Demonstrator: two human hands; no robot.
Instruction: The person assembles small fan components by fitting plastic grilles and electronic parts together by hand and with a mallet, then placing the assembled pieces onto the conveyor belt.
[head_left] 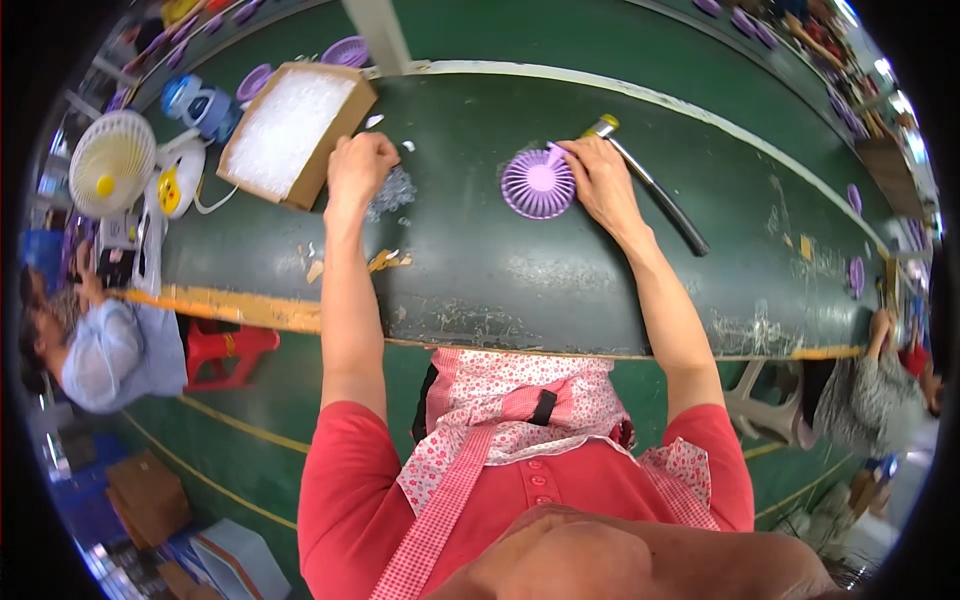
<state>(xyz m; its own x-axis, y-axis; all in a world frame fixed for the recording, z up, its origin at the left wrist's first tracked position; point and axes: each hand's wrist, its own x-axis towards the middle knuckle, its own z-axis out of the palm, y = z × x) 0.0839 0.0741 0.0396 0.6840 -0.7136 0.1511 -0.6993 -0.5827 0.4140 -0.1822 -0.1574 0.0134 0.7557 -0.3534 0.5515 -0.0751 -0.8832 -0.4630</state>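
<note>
Grille [540, 186] on bench [580, 312]: right hand [602, 178] fingers pinch its tab [555, 155], likely for steadiness; left hand [358, 172] fingers narrow by clear bits [396, 192], contents I cannot tell.

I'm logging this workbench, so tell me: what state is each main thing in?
Box: open, filled with clear pieces.
Loose pieces: heaped beside left hand.
Left hand: curled; grip unclear.
Purple grille: held in right hand.
Right hand: closed on purple grille.
Hammer: lying down.
White fan: upright; running or not unclear.
</note>
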